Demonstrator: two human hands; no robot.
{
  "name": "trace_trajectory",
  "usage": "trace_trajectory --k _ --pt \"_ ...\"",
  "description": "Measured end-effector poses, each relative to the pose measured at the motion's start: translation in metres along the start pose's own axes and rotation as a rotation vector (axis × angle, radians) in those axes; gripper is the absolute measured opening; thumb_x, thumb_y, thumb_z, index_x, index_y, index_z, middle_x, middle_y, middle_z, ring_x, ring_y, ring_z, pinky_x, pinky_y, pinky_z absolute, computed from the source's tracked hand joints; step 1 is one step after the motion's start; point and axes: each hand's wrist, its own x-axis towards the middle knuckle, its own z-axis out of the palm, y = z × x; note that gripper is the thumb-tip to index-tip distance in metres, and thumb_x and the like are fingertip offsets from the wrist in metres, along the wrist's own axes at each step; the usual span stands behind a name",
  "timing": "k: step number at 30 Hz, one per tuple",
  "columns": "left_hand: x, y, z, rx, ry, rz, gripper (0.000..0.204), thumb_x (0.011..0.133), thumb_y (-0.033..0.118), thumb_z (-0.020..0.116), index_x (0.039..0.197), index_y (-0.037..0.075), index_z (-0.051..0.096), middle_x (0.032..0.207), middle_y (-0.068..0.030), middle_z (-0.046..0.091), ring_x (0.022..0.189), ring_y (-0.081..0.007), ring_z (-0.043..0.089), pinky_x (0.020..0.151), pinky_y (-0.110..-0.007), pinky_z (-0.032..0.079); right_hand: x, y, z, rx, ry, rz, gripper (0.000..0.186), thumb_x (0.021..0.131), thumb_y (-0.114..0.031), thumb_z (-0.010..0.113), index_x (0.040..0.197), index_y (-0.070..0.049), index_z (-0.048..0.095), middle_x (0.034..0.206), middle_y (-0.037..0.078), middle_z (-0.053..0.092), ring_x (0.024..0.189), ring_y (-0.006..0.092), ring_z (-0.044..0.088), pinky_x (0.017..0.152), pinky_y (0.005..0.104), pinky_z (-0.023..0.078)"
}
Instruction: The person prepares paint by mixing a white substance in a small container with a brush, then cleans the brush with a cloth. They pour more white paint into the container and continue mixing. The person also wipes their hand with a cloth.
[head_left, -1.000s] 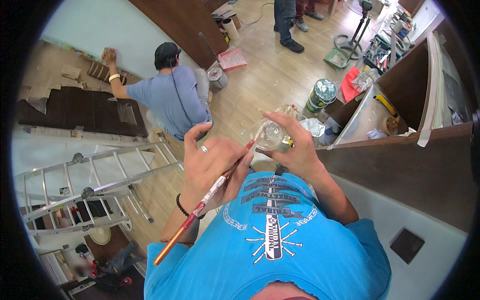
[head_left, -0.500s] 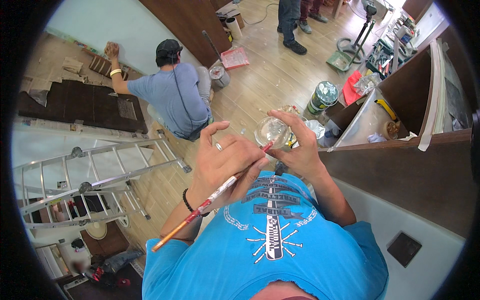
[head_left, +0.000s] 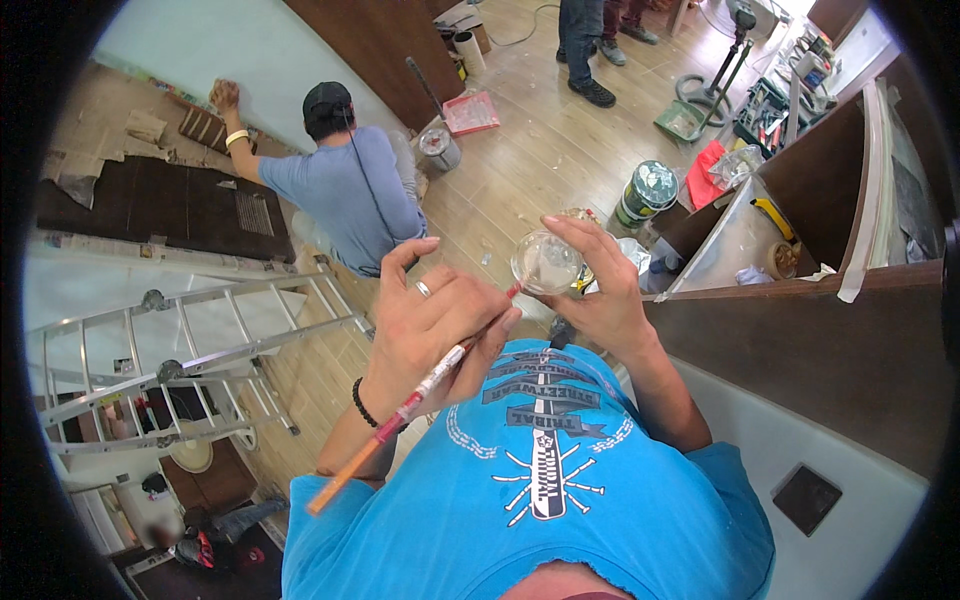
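Note:
My left hand (head_left: 435,325) is closed on a thin paintbrush (head_left: 400,412), with a ring on one finger and a dark bead bracelet at the wrist. The brush's paint-stained handle slants down to the lower left, and its tip end is at the clear cup (head_left: 545,262). That cup is tilted so that its round mouth faces me, and a little whitish stuff shows inside. My right hand (head_left: 605,300) grips the cup from the right, fingers and thumb around its side. Exactly where the bristles touch is hard to make out.
A person (head_left: 350,190) crouches ahead left, one hand on the wall. An aluminium ladder (head_left: 230,345) leans at left. To the right stand a dark wooden cabinet (head_left: 800,340) and a paint bucket (head_left: 645,190). A red dustpan (head_left: 470,113) and another person's legs (head_left: 580,50) are farther off.
My left hand and the brush have shifted slightly left. The cup has turned a little in my right hand. The crouching person has leaned slightly left.

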Motion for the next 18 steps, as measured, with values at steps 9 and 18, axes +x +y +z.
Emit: trace_trajectory --k 9,18 --pt "-0.0008 0.006 0.0022 -0.023 -0.024 -0.021 0.01 0.089 0.005 0.081 0.088 0.01 0.072 0.079 -0.0012 0.07 0.078 -0.0209 0.07 0.11 -0.053 0.041 -0.0019 -0.0007 -0.0024 -0.065 -0.014 -0.01 0.078 0.073 -0.013 0.098 0.145 -0.008 0.068 0.139 0.014 0.071 0.124 0.0354 0.071 0.104 0.0452 0.057" --pt "-0.0005 0.0065 0.0012 -0.004 -0.009 -0.033 0.009 0.089 0.005 0.081 0.09 0.01 0.073 0.08 -0.0004 0.07 0.077 -0.0205 0.07 0.111 -0.052 0.041 -0.0026 -0.0005 -0.0046 -0.042 -0.019 -0.008 0.078 0.074 -0.014 0.097 0.145 -0.008 0.068 0.139 0.014 0.071 0.123 0.0356 0.071 0.103 0.0448 0.057"
